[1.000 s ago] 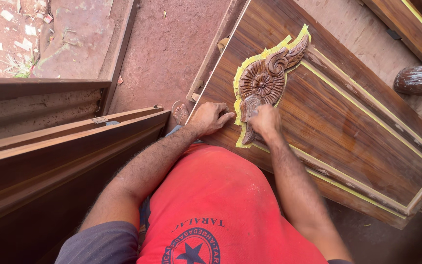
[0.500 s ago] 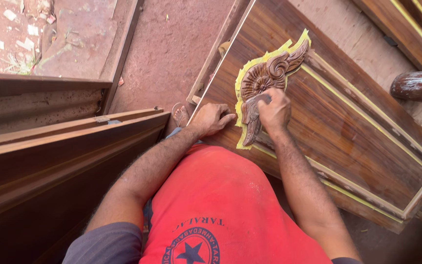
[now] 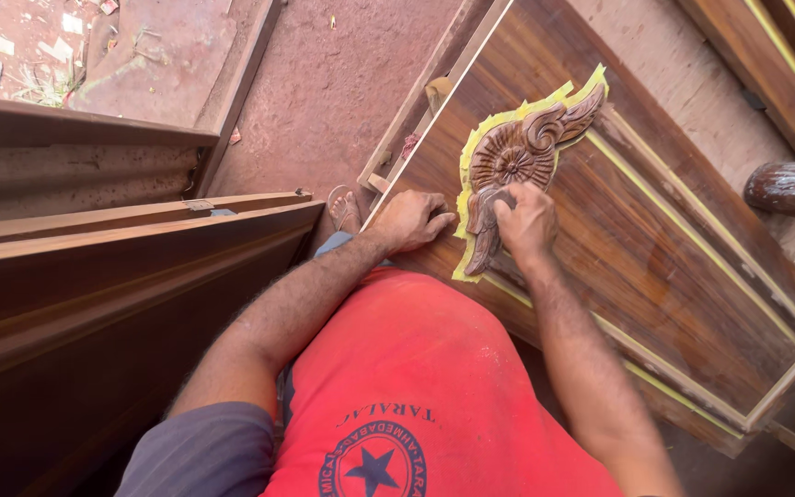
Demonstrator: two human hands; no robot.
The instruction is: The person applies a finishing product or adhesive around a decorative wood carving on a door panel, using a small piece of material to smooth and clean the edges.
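A carved wooden ornament (image 3: 519,152), a shell scroll edged with yellow tape (image 3: 467,198), is fixed on a dark brown door panel (image 3: 655,248) lying flat. My right hand (image 3: 528,224) presses on the ornament's lower part, fingers curled over a small grey piece (image 3: 502,196) that looks like sandpaper. My left hand (image 3: 413,221) lies on the panel just left of the ornament, fingers loosely bent and holding nothing. My red shirt fills the bottom of the view.
Another brown door (image 3: 94,304) stands on edge at the left. Thin yellow lines (image 3: 692,198) frame the panel's inset. A dark rounded wooden piece (image 3: 789,189) lies at the right edge. A sandalled foot (image 3: 346,210) stands on the red earth floor (image 3: 342,92).
My right hand has shifted a little up and right along the lower part of the carving. My left hand stays in the same spot on the panel.
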